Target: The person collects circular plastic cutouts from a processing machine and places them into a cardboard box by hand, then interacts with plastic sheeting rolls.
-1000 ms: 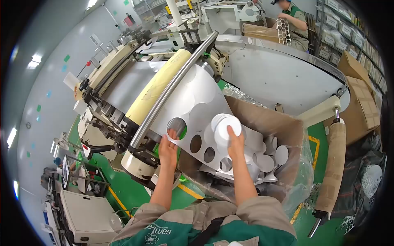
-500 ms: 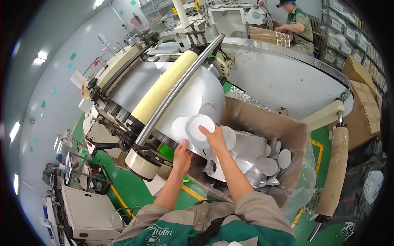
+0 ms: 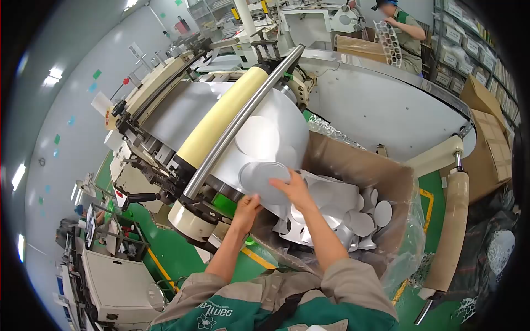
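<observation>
My right hand is closed on a stack of round silver discs, thumb on top. The discs lie over the silver sheet that comes down from the rollers. Just left of them, my left hand has its fingers pinched at the lower edge of this sheet; its fingertips are partly hidden. A large round shape shows in the sheet above the discs. Below my right hand, a cardboard box lined with plastic holds cut sheet and several loose discs.
A cream roller and a steel bar cross the machine in front of me. At right stands a brown-wrapped roll. Another person at the back holds a sheet with round holes. A white cabinet stands lower left.
My right hand has shifted slightly right, and the discs in it now lie flatter against the sheet. My left fingers have curled inward. The sheet's round shapes have changed place. The other person has raised a holed sheet.
</observation>
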`<move>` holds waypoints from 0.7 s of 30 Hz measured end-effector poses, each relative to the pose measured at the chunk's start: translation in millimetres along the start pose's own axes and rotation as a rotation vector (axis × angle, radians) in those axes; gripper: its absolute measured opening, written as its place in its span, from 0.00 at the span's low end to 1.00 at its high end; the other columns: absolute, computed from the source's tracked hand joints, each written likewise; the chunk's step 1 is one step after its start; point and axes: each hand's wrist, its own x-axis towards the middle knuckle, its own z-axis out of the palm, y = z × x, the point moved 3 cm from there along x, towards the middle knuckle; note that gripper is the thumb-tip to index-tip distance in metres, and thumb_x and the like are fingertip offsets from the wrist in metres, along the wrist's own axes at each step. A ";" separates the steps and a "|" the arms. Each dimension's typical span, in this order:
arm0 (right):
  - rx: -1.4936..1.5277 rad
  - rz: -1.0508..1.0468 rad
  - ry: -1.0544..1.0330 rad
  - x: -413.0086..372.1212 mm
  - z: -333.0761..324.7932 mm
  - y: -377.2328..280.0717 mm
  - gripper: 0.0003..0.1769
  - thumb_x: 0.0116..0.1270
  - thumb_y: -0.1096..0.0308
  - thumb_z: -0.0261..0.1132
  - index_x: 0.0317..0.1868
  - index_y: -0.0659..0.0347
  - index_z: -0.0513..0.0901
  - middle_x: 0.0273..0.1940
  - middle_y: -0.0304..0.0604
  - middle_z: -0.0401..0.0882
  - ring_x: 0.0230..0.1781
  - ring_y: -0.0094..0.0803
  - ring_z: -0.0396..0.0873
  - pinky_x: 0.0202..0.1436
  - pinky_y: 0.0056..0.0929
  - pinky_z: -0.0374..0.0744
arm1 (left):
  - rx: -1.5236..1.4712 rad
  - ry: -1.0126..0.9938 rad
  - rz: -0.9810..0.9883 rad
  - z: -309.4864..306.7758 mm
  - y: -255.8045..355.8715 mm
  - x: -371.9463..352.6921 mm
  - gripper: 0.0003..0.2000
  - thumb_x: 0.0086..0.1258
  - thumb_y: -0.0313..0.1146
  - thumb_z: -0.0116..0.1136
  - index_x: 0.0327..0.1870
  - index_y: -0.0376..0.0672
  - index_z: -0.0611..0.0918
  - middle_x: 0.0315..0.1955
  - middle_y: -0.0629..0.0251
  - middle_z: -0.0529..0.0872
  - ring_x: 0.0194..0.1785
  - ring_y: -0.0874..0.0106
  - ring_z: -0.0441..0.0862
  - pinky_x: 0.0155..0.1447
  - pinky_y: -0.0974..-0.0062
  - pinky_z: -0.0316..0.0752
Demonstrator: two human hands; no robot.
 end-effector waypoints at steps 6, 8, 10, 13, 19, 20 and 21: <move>0.229 0.175 0.536 -41.4 -112.9 69.3 0.22 0.58 0.69 0.65 0.52 0.69 0.72 0.47 0.43 0.75 0.46 0.31 0.75 0.51 0.30 0.73 | -0.284 0.156 0.155 14.6 41.0 -1.5 0.16 0.68 0.34 0.50 0.52 0.37 0.70 0.48 0.65 0.76 0.51 0.73 0.74 0.55 0.72 0.70; 0.418 -0.021 0.572 -49.4 -133.5 57.1 0.21 0.59 0.69 0.64 0.52 0.66 0.72 0.47 0.43 0.76 0.46 0.30 0.75 0.50 0.32 0.75 | -0.365 0.173 0.217 6.2 52.1 3.2 0.16 0.69 0.37 0.49 0.52 0.37 0.70 0.49 0.65 0.76 0.51 0.72 0.74 0.54 0.72 0.71; 0.454 -0.118 0.495 -48.1 -126.1 31.9 0.20 0.59 0.69 0.64 0.52 0.65 0.72 0.46 0.43 0.76 0.46 0.30 0.76 0.49 0.31 0.75 | -0.407 0.190 0.248 6.4 56.3 6.1 0.16 0.69 0.37 0.49 0.51 0.37 0.71 0.48 0.65 0.76 0.51 0.72 0.74 0.54 0.72 0.71; 0.356 -0.050 0.338 -29.1 -85.3 8.1 0.21 0.59 0.69 0.64 0.51 0.65 0.72 0.45 0.42 0.76 0.45 0.29 0.76 0.48 0.29 0.75 | -0.421 0.210 0.267 7.9 51.3 9.1 0.15 0.69 0.37 0.49 0.50 0.37 0.73 0.47 0.64 0.78 0.51 0.72 0.75 0.54 0.72 0.71; 0.218 0.173 -0.055 13.0 15.7 24.2 0.25 0.52 0.63 0.70 0.47 0.71 0.75 0.42 0.45 0.78 0.40 0.30 0.76 0.44 0.27 0.74 | -0.402 0.096 0.237 11.5 59.3 1.5 0.14 0.70 0.37 0.47 0.49 0.38 0.74 0.44 0.65 0.80 0.47 0.71 0.78 0.52 0.71 0.73; 0.254 0.179 -0.048 13.7 16.5 29.1 0.25 0.53 0.64 0.69 0.48 0.71 0.74 0.43 0.45 0.77 0.41 0.30 0.76 0.45 0.27 0.74 | -0.408 0.098 0.224 8.0 57.6 3.4 0.14 0.70 0.37 0.47 0.49 0.38 0.74 0.43 0.64 0.80 0.46 0.70 0.78 0.50 0.71 0.73; 0.289 0.187 -0.043 12.3 12.9 39.1 0.25 0.54 0.64 0.69 0.48 0.71 0.74 0.44 0.46 0.77 0.41 0.31 0.76 0.45 0.27 0.74 | -0.389 0.116 0.214 7.0 59.2 1.6 0.13 0.70 0.37 0.47 0.49 0.38 0.74 0.44 0.63 0.80 0.46 0.71 0.78 0.50 0.71 0.74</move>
